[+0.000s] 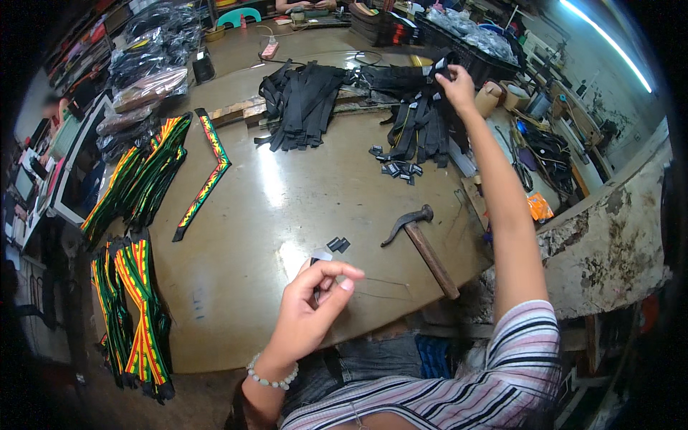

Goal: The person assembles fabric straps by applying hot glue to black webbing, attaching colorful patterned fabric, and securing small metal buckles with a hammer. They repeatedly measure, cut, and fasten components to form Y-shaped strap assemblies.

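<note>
My right hand (pixel 459 89) reaches far out to the upper right, its thumb and fingers closing on the end of a black strap (pixel 446 64) in the pile of black webbing straps (pixel 304 100). Near the front edge of the table, my left hand (pixel 315 304) is curled with thumb and forefinger close together. A small white tab (pixel 322 255) shows behind its fingers; how they grip it is hidden. Just beyond lie a few small black labels (pixel 339 245). More small black pieces (pixel 401 170) lie below the right-hand straps.
A hammer (pixel 430 258) with a wooden handle lies right of my left hand, near thin wire (pixel 383 282). Bundles of patterned straps (pixel 136 308) line the left side, with one bent patterned strap (pixel 208 172) apart. Plastic-wrapped stacks (pixel 154 79) stand at the back left. Another person's hands (pixel 304 6) show at the far edge.
</note>
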`<state>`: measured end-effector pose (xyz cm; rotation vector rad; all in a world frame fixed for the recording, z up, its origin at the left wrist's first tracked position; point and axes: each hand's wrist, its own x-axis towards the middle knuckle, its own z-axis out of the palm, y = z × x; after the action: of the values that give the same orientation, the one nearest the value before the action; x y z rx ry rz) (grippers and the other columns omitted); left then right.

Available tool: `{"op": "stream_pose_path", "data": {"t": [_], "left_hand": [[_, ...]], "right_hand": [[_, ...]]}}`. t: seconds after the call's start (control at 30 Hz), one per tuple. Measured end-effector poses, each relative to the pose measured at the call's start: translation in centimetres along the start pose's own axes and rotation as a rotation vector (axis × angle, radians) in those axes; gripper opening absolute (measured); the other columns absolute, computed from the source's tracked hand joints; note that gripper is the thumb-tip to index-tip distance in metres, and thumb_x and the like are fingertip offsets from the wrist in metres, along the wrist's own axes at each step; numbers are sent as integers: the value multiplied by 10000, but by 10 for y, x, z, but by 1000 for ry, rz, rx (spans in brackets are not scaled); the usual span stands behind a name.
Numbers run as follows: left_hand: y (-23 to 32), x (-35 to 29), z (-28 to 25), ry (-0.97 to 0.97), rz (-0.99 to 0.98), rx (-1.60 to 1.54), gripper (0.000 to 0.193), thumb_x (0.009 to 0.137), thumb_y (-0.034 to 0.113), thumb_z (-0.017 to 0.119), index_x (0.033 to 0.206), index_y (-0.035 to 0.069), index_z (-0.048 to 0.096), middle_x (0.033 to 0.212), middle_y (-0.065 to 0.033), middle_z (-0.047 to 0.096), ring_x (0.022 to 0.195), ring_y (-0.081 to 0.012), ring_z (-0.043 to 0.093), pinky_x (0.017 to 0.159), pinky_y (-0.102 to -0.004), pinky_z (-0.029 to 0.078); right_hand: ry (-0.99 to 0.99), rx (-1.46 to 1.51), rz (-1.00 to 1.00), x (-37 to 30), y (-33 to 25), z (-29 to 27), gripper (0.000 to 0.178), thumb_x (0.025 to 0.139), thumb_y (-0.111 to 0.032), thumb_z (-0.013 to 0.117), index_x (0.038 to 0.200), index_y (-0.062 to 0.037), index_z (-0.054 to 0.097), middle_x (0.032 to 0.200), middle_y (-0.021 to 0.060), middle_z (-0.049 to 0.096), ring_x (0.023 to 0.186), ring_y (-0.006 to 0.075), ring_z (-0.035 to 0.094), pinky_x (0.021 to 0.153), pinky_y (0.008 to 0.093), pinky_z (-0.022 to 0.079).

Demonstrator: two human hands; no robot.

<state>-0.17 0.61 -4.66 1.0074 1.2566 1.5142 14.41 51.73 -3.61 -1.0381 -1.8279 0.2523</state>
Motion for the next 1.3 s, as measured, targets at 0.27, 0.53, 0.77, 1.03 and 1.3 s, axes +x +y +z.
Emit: {"op": "stream_pose_path", "data": {"t": [0.27,0.53,0.77,1.03,1.3], "left_hand": [[5,54,27,6,-11,-213,356,977,328,623,1181,40,667,788,59,415,689,-35,401,593,-196,333],[25,19,6,236,-20,-296,259,1027,314,545,871,116,602,643,95,409,492,-3,302,436,-204,210],[15,14,5,249,210,-315,329,1010,355,571,771,135,520,616,89,376,488,-14,279,431,-215,188],[-13,27,-7,342,15,32,405,1025,315,551,1255,-11,623,885,18,621,756,-43,522,690,-218,444],[-11,37,-27,357,456,176,632,961,278,637,1457,-38,404,1475,-160,456,1355,-214,421,1137,-351,295]], "right_hand": [[-407,938,187,-169,-186,-92,339,860,-112,765,1130,9,599,1045,54,670,948,102,621,854,250,508],[-542,996,536,-243,-221,-107,201,1015,-154,530,1112,19,565,1018,132,678,881,197,685,786,343,589],[-961,1069,322,-285,-235,-99,303,1027,-227,488,1236,-10,516,970,117,658,789,173,671,668,292,572],[-1237,952,504,-293,-257,-96,252,1034,-311,510,1082,-64,496,800,-2,579,560,54,540,449,200,458],[-1504,808,545,-193,-230,-94,379,1022,-368,512,1262,-91,611,753,-51,566,477,-3,422,358,150,309]]}}
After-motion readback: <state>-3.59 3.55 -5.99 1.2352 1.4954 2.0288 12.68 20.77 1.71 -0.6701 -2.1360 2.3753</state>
